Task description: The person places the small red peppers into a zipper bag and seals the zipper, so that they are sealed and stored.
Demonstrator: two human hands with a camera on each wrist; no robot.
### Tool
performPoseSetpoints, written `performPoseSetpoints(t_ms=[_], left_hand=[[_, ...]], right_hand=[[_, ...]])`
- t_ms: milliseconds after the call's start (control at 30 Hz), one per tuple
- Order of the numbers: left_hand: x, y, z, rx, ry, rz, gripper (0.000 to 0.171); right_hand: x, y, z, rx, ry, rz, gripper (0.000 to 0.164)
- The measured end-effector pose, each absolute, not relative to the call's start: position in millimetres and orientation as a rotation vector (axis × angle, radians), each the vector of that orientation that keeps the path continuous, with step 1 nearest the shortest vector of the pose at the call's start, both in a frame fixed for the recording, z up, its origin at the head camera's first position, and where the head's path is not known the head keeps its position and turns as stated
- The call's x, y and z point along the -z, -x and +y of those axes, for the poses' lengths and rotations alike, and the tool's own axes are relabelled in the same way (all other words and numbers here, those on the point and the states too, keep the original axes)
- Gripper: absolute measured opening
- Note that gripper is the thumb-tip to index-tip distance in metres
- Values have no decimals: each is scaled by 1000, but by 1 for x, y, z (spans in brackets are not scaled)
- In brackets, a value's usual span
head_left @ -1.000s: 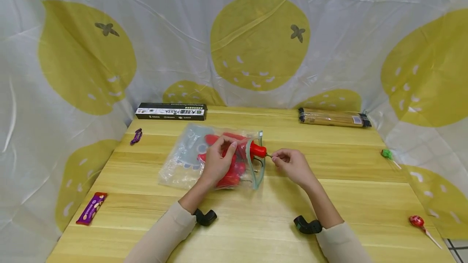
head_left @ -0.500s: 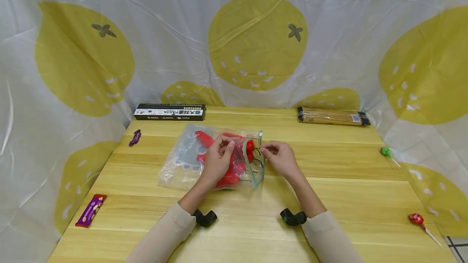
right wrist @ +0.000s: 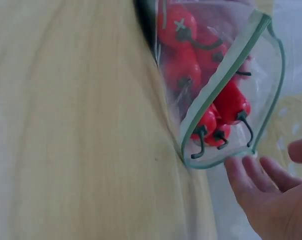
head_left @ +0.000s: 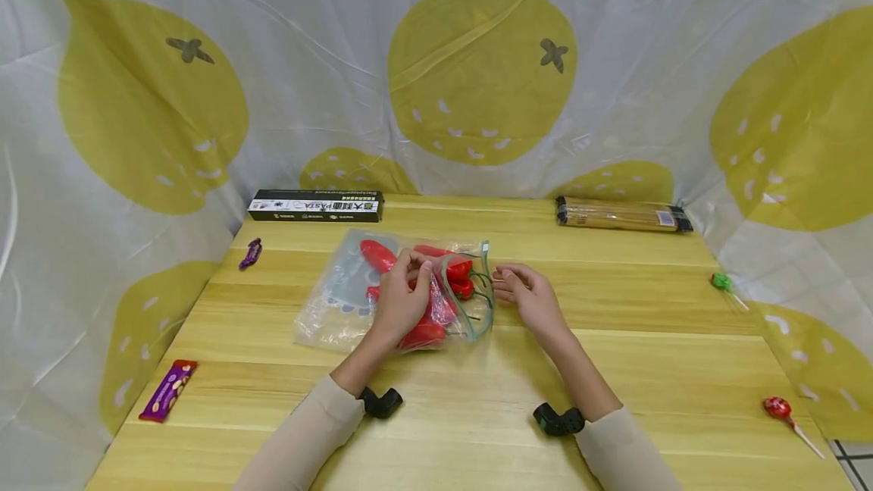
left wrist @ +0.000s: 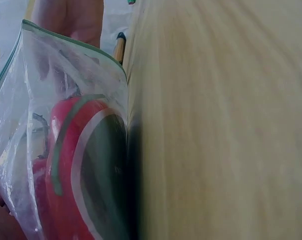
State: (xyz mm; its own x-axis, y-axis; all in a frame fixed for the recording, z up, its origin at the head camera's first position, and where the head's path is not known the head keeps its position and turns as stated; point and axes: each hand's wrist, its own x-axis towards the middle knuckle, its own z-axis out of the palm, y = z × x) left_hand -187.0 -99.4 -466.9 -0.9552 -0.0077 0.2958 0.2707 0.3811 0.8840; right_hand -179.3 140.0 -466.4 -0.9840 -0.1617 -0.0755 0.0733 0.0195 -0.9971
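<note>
A clear zip bag (head_left: 317, 328) with a green-edged mouth lies on the table, holding several red chili peppers (head_left: 377, 254) with green stems. My left hand (head_left: 402, 300) pinches the bag's upper layer near the mouth, which stands open to the right. My right hand (head_left: 537, 305) is just right of that mouth, fingers extended and holding nothing. In the right wrist view its fingertips are by the bag's green rim (right wrist: 223, 77), and peppers (right wrist: 232, 102) lie inside with stems toward the mouth. The left wrist view shows the bag's side (left wrist: 16, 130) and a pepper (left wrist: 71, 117) through the plastic.
At the back stand a black pasta box (head_left: 315, 206) on the left and a spaghetti pack (head_left: 621, 215) on the right. A purple candy (head_left: 251, 254) and chocolate bar (head_left: 168, 391) lie left; green (head_left: 721, 282) and red (head_left: 777, 408) lollipops lie right.
My right hand pushed a red pepper by its stem leftward into the bag, then let go of the stem and drew slightly right. My left hand kept its pinch on the bag.
</note>
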Motion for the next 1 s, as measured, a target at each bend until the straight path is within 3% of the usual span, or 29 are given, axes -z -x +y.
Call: performPoseSetpoints(t_ms=[267,567,1000], left_hand=[[466,186,-105,1616,223,-2388,12],[470,185,-103,1639,222,-2410,15],[465,184,-97,1641,255,-2401,13]], right_hand=[[453,155,149,2209,213,1940,62],[458,146,140,2263,275,1736,70],[456,142,128,2379,196,1705,66]])
